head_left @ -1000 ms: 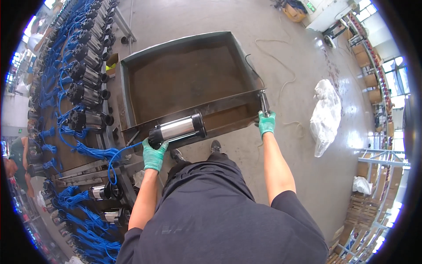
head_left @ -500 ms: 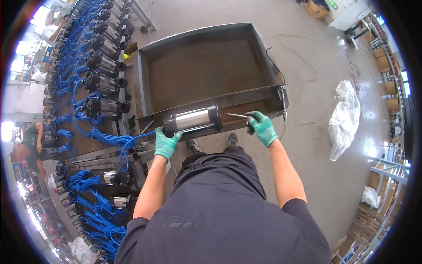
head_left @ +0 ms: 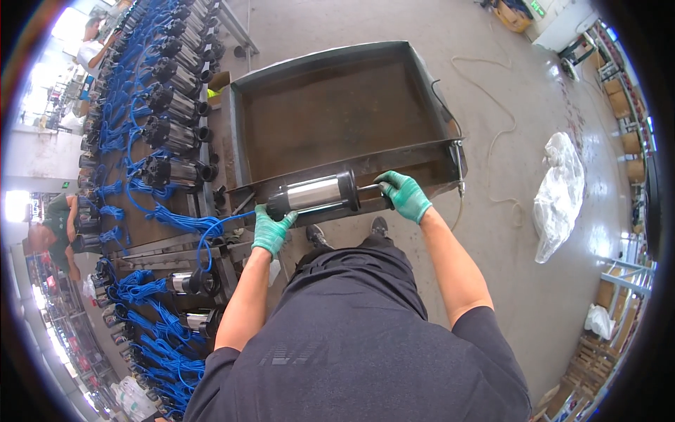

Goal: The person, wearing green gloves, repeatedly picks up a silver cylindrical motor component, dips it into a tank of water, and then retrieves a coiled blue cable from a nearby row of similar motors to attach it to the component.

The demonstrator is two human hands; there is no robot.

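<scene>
A submersible pump (head_left: 315, 192) with a shiny steel body and black ends lies crosswise over the near edge of a metal tank (head_left: 238, 133). My left hand (head_left: 271, 228), in a green glove, grips its left black end, where a blue cable (head_left: 232, 217) comes out. My gloved right hand (head_left: 406, 197) is closed on a slim metal rod (head_left: 368, 187) with a dark part below the fingers. The rod's tip is hidden at the pump's open right end, so I cannot tell how deep it reaches.
Rows of similar pumps (head_left: 172, 133) with coiled blue cables (head_left: 179, 219) fill the benches on my left. A thin hose (head_left: 492, 151) trails over the floor on the right, near a crumpled clear plastic sheet (head_left: 560, 197). Another person (head_left: 60, 228) is at the far left.
My right hand has moved left, bringing the rod from a gap beside the pump to its right end. My left hand keeps its hold on the pump.
</scene>
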